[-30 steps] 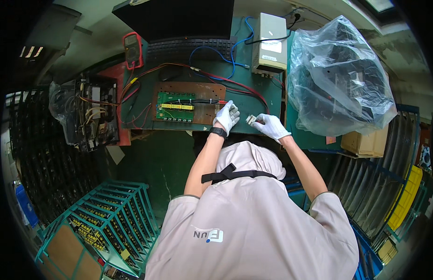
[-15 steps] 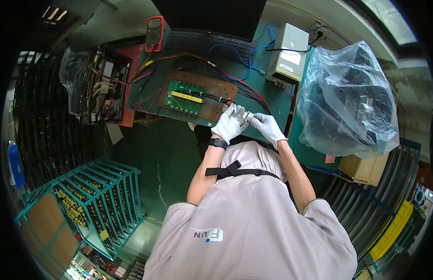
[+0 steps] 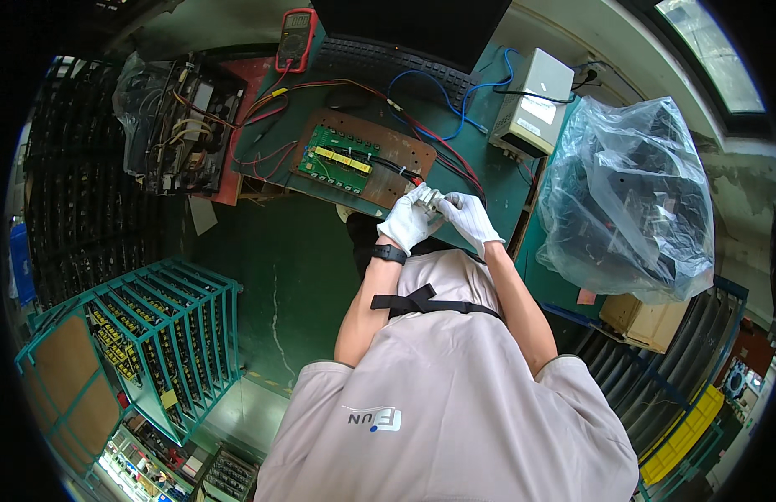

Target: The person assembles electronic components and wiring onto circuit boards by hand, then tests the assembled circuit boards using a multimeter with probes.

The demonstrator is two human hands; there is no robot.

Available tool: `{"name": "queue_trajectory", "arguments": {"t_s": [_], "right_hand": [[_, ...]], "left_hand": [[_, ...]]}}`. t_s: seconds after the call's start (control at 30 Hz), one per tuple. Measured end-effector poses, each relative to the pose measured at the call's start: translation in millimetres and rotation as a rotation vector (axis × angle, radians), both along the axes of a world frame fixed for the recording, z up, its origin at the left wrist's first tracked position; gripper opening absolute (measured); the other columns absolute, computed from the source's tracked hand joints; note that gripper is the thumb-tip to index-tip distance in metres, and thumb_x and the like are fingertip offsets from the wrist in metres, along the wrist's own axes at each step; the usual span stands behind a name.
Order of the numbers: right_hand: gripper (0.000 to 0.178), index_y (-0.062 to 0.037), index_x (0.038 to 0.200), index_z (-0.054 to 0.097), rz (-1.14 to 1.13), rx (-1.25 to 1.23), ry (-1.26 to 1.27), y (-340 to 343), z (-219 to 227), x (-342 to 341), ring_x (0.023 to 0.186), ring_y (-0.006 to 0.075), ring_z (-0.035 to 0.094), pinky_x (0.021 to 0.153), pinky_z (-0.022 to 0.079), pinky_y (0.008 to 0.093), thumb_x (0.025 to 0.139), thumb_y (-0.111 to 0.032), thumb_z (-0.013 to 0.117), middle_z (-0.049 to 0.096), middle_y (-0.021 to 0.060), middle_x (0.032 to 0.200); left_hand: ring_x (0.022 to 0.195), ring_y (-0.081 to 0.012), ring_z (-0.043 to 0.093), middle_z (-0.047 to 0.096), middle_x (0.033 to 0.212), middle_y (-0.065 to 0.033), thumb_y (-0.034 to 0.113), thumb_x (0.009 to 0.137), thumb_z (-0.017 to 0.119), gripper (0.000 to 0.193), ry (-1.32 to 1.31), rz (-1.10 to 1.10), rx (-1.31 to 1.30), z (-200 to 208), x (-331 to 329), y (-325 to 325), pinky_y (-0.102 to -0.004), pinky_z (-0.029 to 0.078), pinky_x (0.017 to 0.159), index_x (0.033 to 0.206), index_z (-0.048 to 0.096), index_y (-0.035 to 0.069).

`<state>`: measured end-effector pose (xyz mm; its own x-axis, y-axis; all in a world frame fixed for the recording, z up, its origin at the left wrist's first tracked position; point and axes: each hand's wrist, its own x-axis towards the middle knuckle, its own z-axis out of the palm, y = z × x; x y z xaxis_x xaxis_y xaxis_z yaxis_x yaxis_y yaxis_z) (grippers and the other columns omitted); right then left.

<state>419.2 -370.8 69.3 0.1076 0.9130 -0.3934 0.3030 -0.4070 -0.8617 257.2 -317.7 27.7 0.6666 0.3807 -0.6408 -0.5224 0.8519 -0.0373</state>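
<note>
Right there, at the frame's upper centre, a small pale part (image 3: 432,201) was clamped in the grip of gloved left hand (image 3: 406,222) and right hand (image 3: 471,219), near the black cables (image 3: 392,166).

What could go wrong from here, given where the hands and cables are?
The small pale part between the gloved left hand and right hand might slip from their grip. The black leads running from the green circuit board toward the hands could get tugged, perhaps shifting the board.
</note>
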Motion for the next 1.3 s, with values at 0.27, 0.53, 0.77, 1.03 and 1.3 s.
{"name": "queue_trajectory", "arguments": {"t_s": [0.27,0.53,0.77,1.03,1.3], "right_hand": [[0.040,0.0051,0.085,0.066,-0.027,-0.053,0.056,2,4,-6,0.065,0.0121,0.046,0.061,0.043,0.0337,0.093,-0.034,0.064,0.056,0.0080,0.066],[0.037,0.0035,0.088,0.069,-0.033,-0.079,0.110,1,1,-4,0.068,0.0083,0.049,0.062,0.041,0.0276,0.095,-0.032,0.065,0.060,0.0011,0.070],[0.036,0.0022,0.087,0.069,-0.048,-0.064,0.135,0,1,-6,0.068,0.0075,0.049,0.061,0.040,0.0272,0.095,-0.032,0.065,0.060,0.0008,0.070],[0.041,0.0031,0.088,0.072,0.013,-0.155,0.013,5,12,1,0.066,0.0121,0.056,0.065,0.047,0.0318,0.093,-0.036,0.063,0.068,0.0074,0.070],[0.036,0.0000,0.090,0.073,0.001,-0.227,0.075,10,4,9,0.067,0.0084,0.053,0.062,0.042,0.0271,0.096,-0.034,0.062,0.069,0.0029,0.070]], "left_hand": [[0.100,-0.0188,0.061,0.065,0.097,0.0014,0.032,0.105,0.050,0.022,-0.015,-0.055,0.118,-3,-12,1,-0.0472,0.044,0.102,0.090,0.059,0.019],[0.103,-0.0171,0.061,0.066,0.102,0.0031,0.033,0.105,0.048,0.017,0.042,-0.105,0.199,0,-11,0,-0.0492,0.042,0.105,0.101,0.060,0.022],[0.103,-0.0167,0.062,0.070,0.101,0.0047,0.039,0.103,0.051,0.023,0.105,-0.113,0.232,-3,-11,-2,-0.0482,0.036,0.105,0.099,0.066,0.022],[0.099,-0.0139,0.061,0.068,0.101,0.0037,0.038,0.102,0.057,0.021,0.260,-0.169,0.249,-15,-9,-3,-0.0392,0.046,0.095,0.105,0.067,0.019],[0.098,-0.0136,0.061,0.069,0.103,0.0018,0.039,0.099,0.063,0.027,0.487,-0.194,0.316,-14,5,-6,-0.0353,0.047,0.091,0.107,0.070,0.014]]}}
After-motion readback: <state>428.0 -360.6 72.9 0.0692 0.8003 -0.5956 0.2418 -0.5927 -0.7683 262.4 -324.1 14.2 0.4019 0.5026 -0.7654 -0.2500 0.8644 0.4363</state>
